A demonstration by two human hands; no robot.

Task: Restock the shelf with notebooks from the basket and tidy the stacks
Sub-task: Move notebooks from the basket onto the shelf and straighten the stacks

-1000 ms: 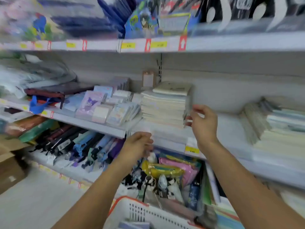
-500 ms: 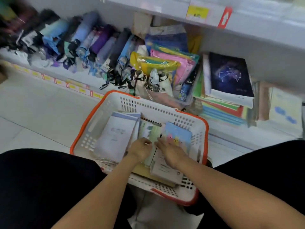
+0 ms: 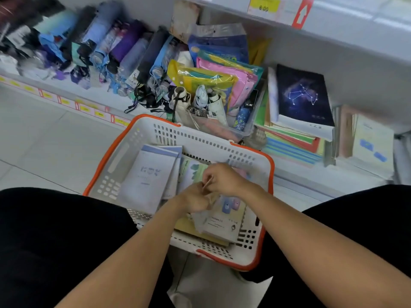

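A white basket [image 3: 200,138] with an orange rim stands on the floor between my knees. Several notebooks lie in it: a pale blue one [image 3: 149,178] at the left, a green one [image 3: 193,172] in the middle, and a pastel-covered one [image 3: 224,218] at the near right. Both hands are inside the basket, close together. My left hand [image 3: 195,200] grips the upper part of the pastel notebook. My right hand [image 3: 222,178] pinches a thin tan edge just above the left hand, apparently of the same notebook. The hands hide the rest of it.
The bottom shelf behind the basket holds folded umbrellas [image 3: 100,52], coloured plastic packets [image 3: 213,78] and a stack of notebooks topped by a dark constellation cover [image 3: 302,96]. A shelf edge with a yellow price label [image 3: 263,6] overhangs above. Tiled floor [image 3: 44,141] lies to the left.
My view dropped from the middle shelf to the basket on the floor. Both hands left the shelf stack, went into the basket and closed together on a notebook.
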